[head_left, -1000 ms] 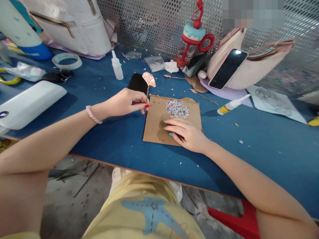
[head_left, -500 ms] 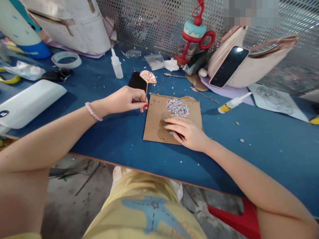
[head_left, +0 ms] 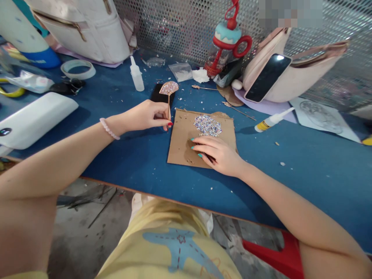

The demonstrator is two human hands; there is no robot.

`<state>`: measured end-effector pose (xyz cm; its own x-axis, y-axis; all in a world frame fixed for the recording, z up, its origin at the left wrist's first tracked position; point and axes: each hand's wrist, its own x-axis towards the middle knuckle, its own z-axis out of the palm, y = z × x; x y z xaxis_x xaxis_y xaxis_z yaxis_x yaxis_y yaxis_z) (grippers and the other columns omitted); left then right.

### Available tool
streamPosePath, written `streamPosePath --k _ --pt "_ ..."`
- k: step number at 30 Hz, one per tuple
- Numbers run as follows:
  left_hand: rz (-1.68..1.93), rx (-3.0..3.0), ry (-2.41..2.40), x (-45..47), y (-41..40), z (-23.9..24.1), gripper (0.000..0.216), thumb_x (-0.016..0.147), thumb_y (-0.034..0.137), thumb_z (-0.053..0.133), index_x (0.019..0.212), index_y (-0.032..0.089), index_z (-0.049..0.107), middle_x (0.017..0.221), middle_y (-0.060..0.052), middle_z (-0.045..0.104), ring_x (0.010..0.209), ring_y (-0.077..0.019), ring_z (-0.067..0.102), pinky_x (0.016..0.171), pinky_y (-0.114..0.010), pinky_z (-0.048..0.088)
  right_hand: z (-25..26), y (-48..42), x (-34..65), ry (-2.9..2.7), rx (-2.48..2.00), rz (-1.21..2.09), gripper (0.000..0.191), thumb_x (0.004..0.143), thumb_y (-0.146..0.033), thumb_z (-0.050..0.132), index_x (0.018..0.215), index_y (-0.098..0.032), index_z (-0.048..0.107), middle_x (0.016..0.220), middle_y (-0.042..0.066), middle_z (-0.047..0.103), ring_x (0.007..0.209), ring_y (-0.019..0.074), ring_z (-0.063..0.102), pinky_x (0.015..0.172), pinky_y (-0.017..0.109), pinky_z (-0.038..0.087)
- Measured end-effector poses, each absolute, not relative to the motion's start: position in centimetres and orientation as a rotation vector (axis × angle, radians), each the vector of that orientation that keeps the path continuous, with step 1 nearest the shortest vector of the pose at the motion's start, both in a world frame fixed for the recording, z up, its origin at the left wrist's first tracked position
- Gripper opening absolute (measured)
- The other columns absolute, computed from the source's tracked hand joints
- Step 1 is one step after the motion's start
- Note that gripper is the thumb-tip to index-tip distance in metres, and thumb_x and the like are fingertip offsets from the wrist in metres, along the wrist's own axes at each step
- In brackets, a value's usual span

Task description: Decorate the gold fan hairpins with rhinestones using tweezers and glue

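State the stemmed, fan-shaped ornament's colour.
The fan-shaped ornament is speckled pink, gold-edged, best seen in the head view.

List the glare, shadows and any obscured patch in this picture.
Head view: a white glint near the top of the propped smartphone; head view: shadows left of the yellow-labelled glue bottle and beside the right hand on the cardboard; head view: coarse pixel blocks hide a patch at upper right.
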<state>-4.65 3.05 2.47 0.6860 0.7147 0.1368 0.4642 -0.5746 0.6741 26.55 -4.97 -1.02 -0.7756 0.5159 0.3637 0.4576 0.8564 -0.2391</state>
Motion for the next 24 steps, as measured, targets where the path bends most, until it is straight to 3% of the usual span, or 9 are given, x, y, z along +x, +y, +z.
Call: streamPosePath --k 18,24 --pt "0.534 2.307 0.934 -4.36 2.85 2.30 0.031 0.090 0.047 0.062 0.081 0.019 0.056 0.064 0.001 0.065 0.060 -0.0138 0.063 0.060 -0.024 0.046 -0.84 -5.00 26.47 -2.612 -0.706 0.151 0.027 0.099 -0.016 0.050 0.119 -0.020 0.068 0.130 0.013 0.071 0.122 0.0265 0.068 0.101 0.051 0.061" --pt "0.581 2.352 0.920 -4.15 2.96 2.13 0.030 0.087 0.046 0.066 0.077 0.018 0.058 0.068 0.001 0.061 0.060 -0.0125 0.053 0.060 -0.026 0.040 -0.86 -5.00 26.44 -2.607 -0.702 0.145 0.026 0.099 -0.017 0.051 0.118 -0.021 0.068 0.129 0.011 0.071 0.121 0.0251 0.068 0.103 0.049 0.061"
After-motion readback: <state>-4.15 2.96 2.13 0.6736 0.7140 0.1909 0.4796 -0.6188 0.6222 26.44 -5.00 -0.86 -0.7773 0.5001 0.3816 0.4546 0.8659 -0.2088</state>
